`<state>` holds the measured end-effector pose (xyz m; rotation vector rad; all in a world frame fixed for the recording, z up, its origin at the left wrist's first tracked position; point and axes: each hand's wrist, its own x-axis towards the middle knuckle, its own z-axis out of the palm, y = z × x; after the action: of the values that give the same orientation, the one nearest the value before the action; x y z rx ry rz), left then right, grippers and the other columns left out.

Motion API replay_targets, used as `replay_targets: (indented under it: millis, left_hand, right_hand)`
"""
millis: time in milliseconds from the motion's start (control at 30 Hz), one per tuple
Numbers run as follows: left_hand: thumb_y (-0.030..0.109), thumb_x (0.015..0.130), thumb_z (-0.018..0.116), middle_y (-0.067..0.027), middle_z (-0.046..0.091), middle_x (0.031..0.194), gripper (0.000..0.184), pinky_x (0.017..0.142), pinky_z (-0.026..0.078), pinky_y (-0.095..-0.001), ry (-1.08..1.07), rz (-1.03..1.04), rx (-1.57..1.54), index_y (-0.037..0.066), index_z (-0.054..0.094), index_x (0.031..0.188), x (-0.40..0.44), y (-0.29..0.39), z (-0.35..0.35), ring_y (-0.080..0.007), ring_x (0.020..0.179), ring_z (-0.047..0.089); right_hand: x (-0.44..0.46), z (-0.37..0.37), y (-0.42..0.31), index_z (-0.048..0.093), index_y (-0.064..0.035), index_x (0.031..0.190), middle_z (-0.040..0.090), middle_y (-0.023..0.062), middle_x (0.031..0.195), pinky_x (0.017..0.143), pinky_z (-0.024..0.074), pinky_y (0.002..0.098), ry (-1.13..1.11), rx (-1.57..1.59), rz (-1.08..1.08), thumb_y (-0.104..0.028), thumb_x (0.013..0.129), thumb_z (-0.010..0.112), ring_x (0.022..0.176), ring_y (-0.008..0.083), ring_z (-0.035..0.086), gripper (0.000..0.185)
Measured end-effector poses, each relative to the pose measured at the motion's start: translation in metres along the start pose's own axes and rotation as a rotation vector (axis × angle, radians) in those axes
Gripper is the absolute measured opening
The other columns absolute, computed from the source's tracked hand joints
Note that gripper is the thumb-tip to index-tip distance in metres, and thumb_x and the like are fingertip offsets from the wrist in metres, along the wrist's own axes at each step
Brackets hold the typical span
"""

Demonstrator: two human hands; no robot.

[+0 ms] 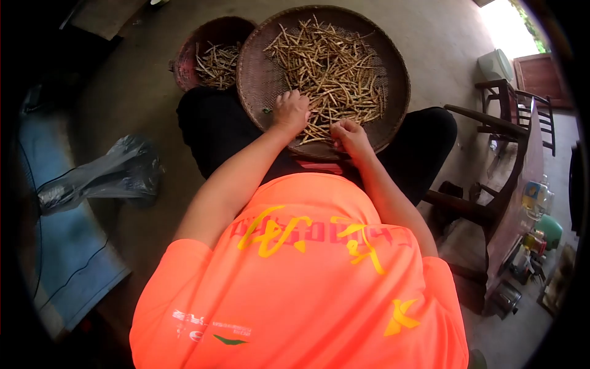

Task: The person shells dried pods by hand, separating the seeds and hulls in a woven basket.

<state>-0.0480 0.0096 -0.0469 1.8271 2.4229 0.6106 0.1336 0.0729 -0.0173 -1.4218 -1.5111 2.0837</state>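
Observation:
A round woven tray [261,74] rests across my lap, with a heap of dry, tan bean pods [332,67] over its middle and right side. My left hand [291,113] is over the near left part of the heap, its fingers curled; what they hold, if anything, is hidden. Just to the right and nearer to me, my right hand [352,138] is closed in a pinch at the heap's near edge. Whatever lies between its fingertips is too small to name. A small green bit [267,111] lies on the weave left of my left hand.
Behind my left knee stands a reddish basin [184,64] holding more pods [216,66]. A clear plastic bag [104,175] lies on a blue surface [80,264] at left. Wooden chairs [501,101], a pale bucket [495,64] and a table with bottles [536,195] are at right.

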Motion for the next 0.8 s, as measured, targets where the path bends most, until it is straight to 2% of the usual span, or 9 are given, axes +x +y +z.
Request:
replay_targets:
  millis: [167, 233, 267, 333, 367, 433, 467, 733, 800]
  left_hand:
    - [0.015, 0.073, 0.069, -0.0081, 0.051, 0.088, 0.012, 0.084, 0.039, -0.0425, 0.006, -0.1, -0.189, 0.011, 0.06, 0.079, -0.004, -0.008, -0.01, -0.0293, 0.092, 0.051]
    - [0.017, 0.074, 0.071, -0.0063, 0.056, 0.084, 0.015, 0.077, 0.044, -0.038, 0.104, -0.052, -0.282, 0.01, 0.062, 0.084, -0.01, -0.004, -0.025, -0.0236, 0.083, 0.056]
    - [0.017, 0.074, 0.071, -0.0063, 0.056, 0.084, 0.015, 0.077, 0.044, -0.038, 0.105, -0.054, -0.286, 0.01, 0.062, 0.084, -0.01, -0.003, -0.029, -0.0236, 0.083, 0.056]
    - [0.016, 0.077, 0.072, -0.0032, 0.062, 0.079, 0.016, 0.066, 0.047, -0.0286, -0.227, -0.373, -0.826, 0.007, 0.063, 0.088, -0.014, 0.002, -0.032, -0.0135, 0.072, 0.058]
    - [0.016, 0.077, 0.072, -0.0032, 0.062, 0.079, 0.016, 0.066, 0.047, -0.0286, -0.224, -0.377, -0.83, 0.007, 0.063, 0.088, -0.017, 0.004, -0.03, -0.0135, 0.072, 0.058]
    - [0.012, 0.081, 0.07, -0.0011, 0.063, 0.075, 0.013, 0.06, 0.046, -0.021, -0.255, -0.462, -1.235, 0.003, 0.063, 0.088, -0.021, 0.01, -0.032, -0.0064, 0.066, 0.056]
    - [0.008, 0.083, 0.068, -0.0011, 0.062, 0.077, 0.009, 0.061, 0.046, -0.0208, -0.29, -0.464, -1.282, 0.002, 0.062, 0.087, -0.022, 0.012, -0.034, -0.0068, 0.068, 0.056]
    - [0.008, 0.082, 0.068, -0.0013, 0.061, 0.074, 0.01, 0.059, 0.046, -0.0208, -0.309, -0.447, -1.373, 0.002, 0.061, 0.083, -0.023, 0.023, -0.045, -0.0067, 0.065, 0.055]
    - [0.008, 0.082, 0.068, -0.0012, 0.061, 0.073, 0.01, 0.059, 0.046, -0.0209, -0.318, -0.459, -1.38, 0.002, 0.061, 0.082, -0.021, 0.027, -0.049, -0.0067, 0.065, 0.054]
  right_hand:
    - [-0.003, 0.002, -0.003, 0.056, -0.0081, 0.081, 0.053, -0.0027, 0.066, 0.049, 0.0411, 0.021, 0.011, -0.009, -0.01, -0.023, 0.088, 0.062, 0.054, 0.0066, 0.049, 0.017]
    - [-0.005, 0.006, -0.009, 0.057, -0.008, 0.084, 0.053, -0.0027, 0.065, 0.049, 0.041, 0.0208, 0.021, -0.02, -0.016, -0.023, 0.088, 0.062, 0.054, 0.0067, 0.049, 0.016]
    - [-0.006, 0.008, -0.012, 0.058, -0.0076, 0.086, 0.054, -0.0027, 0.067, 0.049, 0.041, 0.0205, 0.014, 0.009, -0.019, -0.023, 0.088, 0.062, 0.054, 0.0063, 0.05, 0.016]
    - [-0.009, 0.012, -0.017, 0.059, -0.0072, 0.089, 0.054, -0.0027, 0.068, 0.05, 0.041, 0.0203, 0.005, 0.03, -0.019, -0.023, 0.088, 0.063, 0.055, 0.0059, 0.05, 0.017]
    - [-0.009, 0.013, -0.02, 0.06, -0.0068, 0.091, 0.055, -0.0027, 0.07, 0.05, 0.0412, 0.0199, -0.024, 0.076, -0.016, -0.023, 0.088, 0.063, 0.056, 0.0054, 0.05, 0.017]
    - [-0.012, 0.019, -0.028, 0.06, -0.0063, 0.093, 0.056, -0.0027, 0.072, 0.051, 0.0413, 0.0196, -0.053, 0.119, -0.016, -0.022, 0.088, 0.064, 0.056, 0.0049, 0.05, 0.017]
    - [-0.015, 0.023, -0.031, 0.06, -0.0062, 0.092, 0.055, -0.0023, 0.071, 0.051, 0.0409, 0.0191, -0.054, 0.156, -0.02, -0.022, 0.089, 0.063, 0.056, 0.0052, 0.049, 0.016]
    - [-0.011, 0.021, -0.027, 0.06, -0.006, 0.092, 0.057, -0.0016, 0.072, 0.05, 0.041, 0.0193, -0.152, 0.294, -0.049, -0.018, 0.089, 0.063, 0.057, 0.006, 0.051, 0.013]
    - [-0.01, 0.02, -0.026, 0.059, -0.0064, 0.089, 0.058, -0.0007, 0.071, 0.05, 0.0411, 0.0197, -0.16, 0.431, -0.07, -0.017, 0.089, 0.062, 0.057, 0.0067, 0.052, 0.011]
